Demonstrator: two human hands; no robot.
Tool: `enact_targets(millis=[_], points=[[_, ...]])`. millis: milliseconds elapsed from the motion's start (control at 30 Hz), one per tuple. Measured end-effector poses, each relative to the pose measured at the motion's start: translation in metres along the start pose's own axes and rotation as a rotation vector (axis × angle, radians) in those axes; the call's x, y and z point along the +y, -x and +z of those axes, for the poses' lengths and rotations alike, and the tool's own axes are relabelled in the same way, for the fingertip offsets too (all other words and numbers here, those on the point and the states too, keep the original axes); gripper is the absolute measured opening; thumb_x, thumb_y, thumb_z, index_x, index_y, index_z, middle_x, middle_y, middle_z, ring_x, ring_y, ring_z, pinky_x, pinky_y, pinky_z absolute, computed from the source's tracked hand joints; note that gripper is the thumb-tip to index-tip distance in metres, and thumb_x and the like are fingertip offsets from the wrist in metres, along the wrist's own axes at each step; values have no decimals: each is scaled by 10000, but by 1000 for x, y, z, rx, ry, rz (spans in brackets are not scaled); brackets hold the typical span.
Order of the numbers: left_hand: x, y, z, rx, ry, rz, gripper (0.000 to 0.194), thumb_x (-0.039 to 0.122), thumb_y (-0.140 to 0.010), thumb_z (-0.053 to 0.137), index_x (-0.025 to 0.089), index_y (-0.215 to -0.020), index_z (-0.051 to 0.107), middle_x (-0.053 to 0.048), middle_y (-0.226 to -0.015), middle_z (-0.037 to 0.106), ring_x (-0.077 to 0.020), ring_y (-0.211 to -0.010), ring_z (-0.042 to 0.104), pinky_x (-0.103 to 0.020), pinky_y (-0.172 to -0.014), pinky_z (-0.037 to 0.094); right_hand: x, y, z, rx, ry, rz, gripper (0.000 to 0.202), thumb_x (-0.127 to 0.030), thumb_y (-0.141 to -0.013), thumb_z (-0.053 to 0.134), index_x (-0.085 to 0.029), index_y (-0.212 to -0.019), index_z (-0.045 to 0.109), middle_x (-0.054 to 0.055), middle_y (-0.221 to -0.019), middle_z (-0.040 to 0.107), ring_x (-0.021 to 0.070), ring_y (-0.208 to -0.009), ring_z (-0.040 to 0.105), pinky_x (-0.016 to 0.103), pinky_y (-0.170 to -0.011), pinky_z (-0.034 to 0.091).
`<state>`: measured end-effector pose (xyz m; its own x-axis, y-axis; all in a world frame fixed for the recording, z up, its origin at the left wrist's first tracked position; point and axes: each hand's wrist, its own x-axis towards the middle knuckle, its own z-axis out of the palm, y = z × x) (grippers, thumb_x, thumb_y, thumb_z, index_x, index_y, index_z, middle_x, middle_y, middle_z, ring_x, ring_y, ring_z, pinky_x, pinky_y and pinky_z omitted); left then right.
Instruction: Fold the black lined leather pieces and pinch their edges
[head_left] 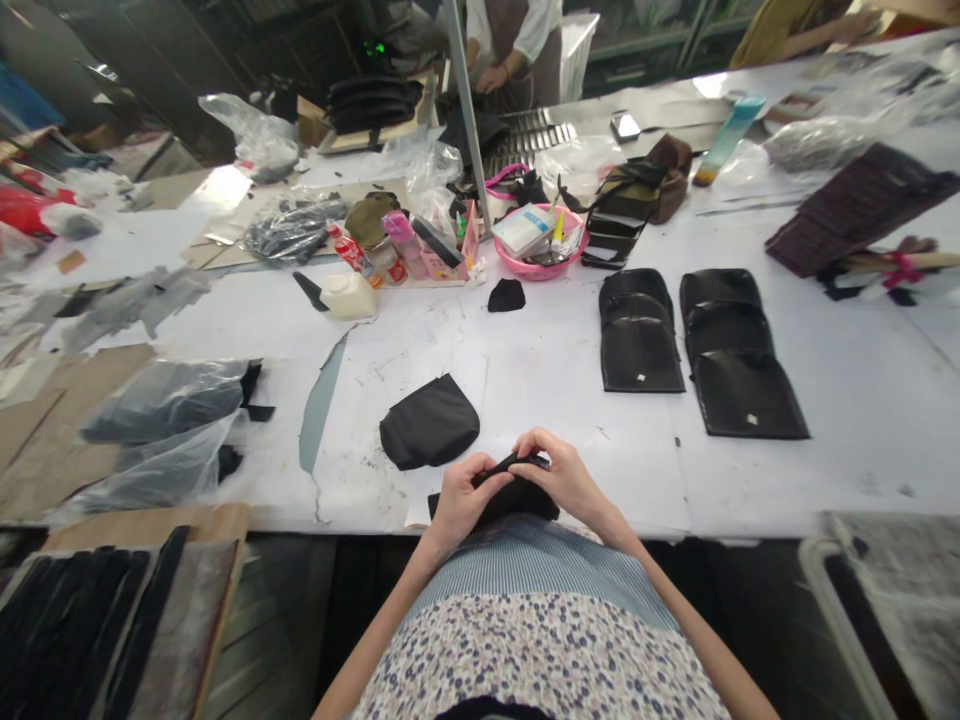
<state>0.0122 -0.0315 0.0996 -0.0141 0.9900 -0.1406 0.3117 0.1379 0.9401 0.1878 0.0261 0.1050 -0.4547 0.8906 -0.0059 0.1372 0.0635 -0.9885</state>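
Note:
At the front edge of the white table, my left hand (469,495) and my right hand (556,475) both grip a black fabric piece (517,500). Thumbs and fingers pinch its upper edge, which is bunched or folded between them. My hands partly cover the piece, and its lower side rests against my apron. Just beyond my left hand a flat black pouch-like piece (431,422) lies on the table. A smaller black scrap (506,296) is farther back. To the right are two stacks of black panels (641,335), each with a small pale mark near the front.
A pink basket (541,268) with odds and ends stands mid-table beside a metal pole (469,120). A cream bottle (349,297) sits left of it. Plastic-wrapped black pieces (169,400) lie at left, a dark purple stack (855,215) at right. Another person (517,50) works across the table.

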Motion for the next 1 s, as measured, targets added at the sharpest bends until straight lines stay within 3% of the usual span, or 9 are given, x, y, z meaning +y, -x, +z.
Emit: enact_targets(millis=[300,533,767,900,1000], points=[[5,1,2,17,219,-121,258,369,-753,715,136,-714,611,33,-620,516,-82,-571,443,-190,-539,340,2,5,-3,9,-89,74,195,-290,-754,698,-199,-756,525,-2,-865,608,156,-814,558,275,-757,428],[7,0,-2,-26,353,-243,281,403,-755,701,135,-764,618,26,-613,519,-81,-538,426,-191,-509,322,-1,9,-4,-11,-58,-8,167,-288,-780,681,-200,-736,546,4,-841,598,170,-829,564,293,-783,434],[17,-1,-2,-35,41,-3,347,434,-878,542,143,-690,580,16,-653,483,-103,-626,420,-213,-590,344,-4,13,0,-41,103,-130,150,-266,-849,641,-210,-772,526,28,-881,589,169,-817,555,299,-762,433],[11,2,9,50,121,-62,412,475,-893,494,143,-652,529,31,-599,430,-92,-580,378,-210,-548,327,-7,13,1,-102,195,-192,141,-258,-875,621,-211,-784,524,36,-908,601,176,-848,554,314,-790,421],[6,3,15,59,227,-136,398,485,-832,580,137,-644,539,35,-576,455,-81,-546,383,-202,-512,319,-8,14,2,-118,203,-201,130,-228,-892,596,-210,-786,522,32,-926,603,169,-855,551,315,-807,414]])
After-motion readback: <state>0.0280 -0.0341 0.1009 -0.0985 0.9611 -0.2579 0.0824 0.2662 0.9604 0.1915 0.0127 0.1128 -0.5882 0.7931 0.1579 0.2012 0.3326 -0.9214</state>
